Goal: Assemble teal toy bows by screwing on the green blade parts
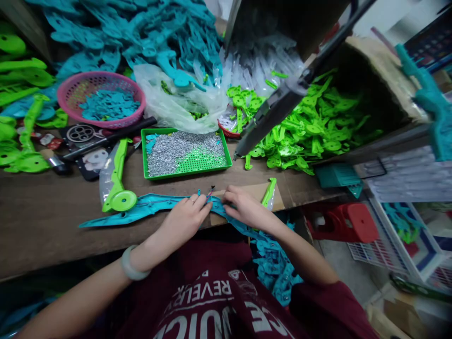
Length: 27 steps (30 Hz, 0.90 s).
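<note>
A long teal plastic bow-shaped shell half (148, 203) lies hollow side up along the table's front edge. My left hand (189, 214) is closed on its middle, thumb and fingers together. My right hand (245, 207) curls over the same shell just to the right, its fingertips bent around the edge. Between the hands, a thin red wire with a small black end (212, 188) sticks up from the shell. A lime green arm with a round hub (122, 200) and a clear blade rests on the shell's left part. What lies under my fingertips is hidden.
Behind the shell stands a green tray (187, 176) of small metal screws. A grey power screwdriver (271, 113) hangs over the table. Further back are a pink basket (65, 101), piled teal shells (141, 33) and lime parts (310, 127). A red stool (360, 221) stands at right.
</note>
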Tool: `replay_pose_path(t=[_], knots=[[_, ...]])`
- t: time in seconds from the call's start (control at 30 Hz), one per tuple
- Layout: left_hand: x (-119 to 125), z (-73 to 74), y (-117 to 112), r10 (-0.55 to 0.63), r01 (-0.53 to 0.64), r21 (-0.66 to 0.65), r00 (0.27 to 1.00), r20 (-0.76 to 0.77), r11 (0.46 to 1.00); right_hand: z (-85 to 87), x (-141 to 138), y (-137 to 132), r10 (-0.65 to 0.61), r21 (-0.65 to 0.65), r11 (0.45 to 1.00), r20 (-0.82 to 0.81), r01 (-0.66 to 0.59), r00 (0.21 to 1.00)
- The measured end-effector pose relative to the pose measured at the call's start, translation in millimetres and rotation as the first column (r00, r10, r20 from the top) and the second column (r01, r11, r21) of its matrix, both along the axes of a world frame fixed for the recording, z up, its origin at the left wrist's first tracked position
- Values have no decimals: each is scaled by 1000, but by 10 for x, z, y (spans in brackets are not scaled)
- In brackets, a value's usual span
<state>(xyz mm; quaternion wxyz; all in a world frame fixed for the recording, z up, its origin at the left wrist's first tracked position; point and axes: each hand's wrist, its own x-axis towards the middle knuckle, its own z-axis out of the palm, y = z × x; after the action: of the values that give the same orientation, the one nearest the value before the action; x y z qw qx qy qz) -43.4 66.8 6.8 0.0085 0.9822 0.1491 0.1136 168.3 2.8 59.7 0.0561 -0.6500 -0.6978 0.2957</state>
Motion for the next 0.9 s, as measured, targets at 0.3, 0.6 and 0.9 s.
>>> replay_pose_path(t=[0.3,0.6,0.9], knots=[[0,-42,-1,4,-4,-6,999,37,1000,-96,88,-241,-191,69,976,-167,205,967],[-9,-33,10,-12,13,-46,999,40,999,-136,139,-99,-208,-10,978,-155,209,966],[-2,-3,-5,1,-1,-52,1000,2,999,-63,-38,-9,3,7,1000,168,-4,986]])
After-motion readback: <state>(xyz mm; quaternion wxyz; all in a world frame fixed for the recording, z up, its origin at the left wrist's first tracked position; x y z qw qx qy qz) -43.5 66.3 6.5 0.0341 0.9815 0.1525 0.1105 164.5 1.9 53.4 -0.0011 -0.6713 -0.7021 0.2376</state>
